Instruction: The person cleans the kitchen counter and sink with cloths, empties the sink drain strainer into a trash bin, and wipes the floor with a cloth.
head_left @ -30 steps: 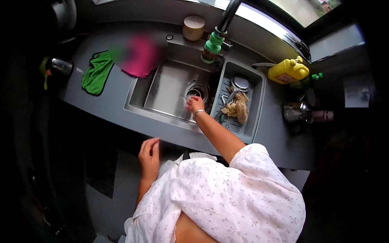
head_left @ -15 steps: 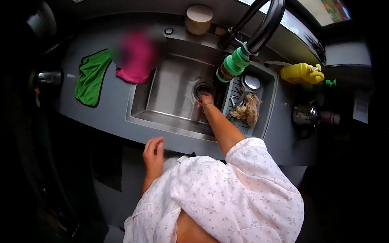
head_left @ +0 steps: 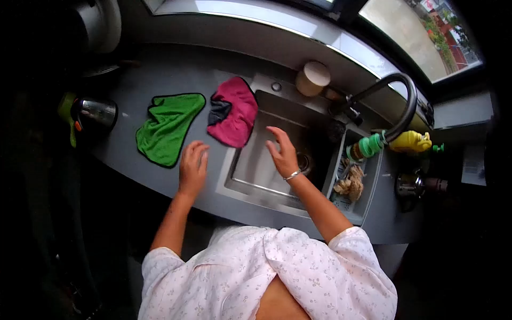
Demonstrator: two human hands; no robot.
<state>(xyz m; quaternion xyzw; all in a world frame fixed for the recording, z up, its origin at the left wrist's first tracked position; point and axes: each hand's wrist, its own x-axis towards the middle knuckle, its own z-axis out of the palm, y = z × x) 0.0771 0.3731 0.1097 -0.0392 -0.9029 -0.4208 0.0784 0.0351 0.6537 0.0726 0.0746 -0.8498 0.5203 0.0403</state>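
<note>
My left hand [head_left: 193, 168] hovers over the front part of the counter, just right of a green cloth [head_left: 170, 128], its fingers apart and holding nothing. Over the steel sink [head_left: 250, 170] is my right hand [head_left: 284, 153], thumb and fingers spread, with nothing in it and a bracelet at the wrist. A pink cloth [head_left: 239, 114] with a dark patch lies at the sink's left edge, between the green cloth and my right hand. Partly behind my right hand is the drain [head_left: 304, 161].
A black faucet [head_left: 408, 101] with a green nozzle [head_left: 367, 147] arches over a drainer tray [head_left: 368, 200] holding a tan scrubber [head_left: 351, 184]. A white-topped container [head_left: 313, 80] stands behind the sink. A yellow bottle [head_left: 409, 142] is at right, a metal kettle [head_left: 96, 113] at left.
My right hand has come up out of the sink from the drain. My left hand has moved forward over the counter. The view has shifted, showing both cloths fully.
</note>
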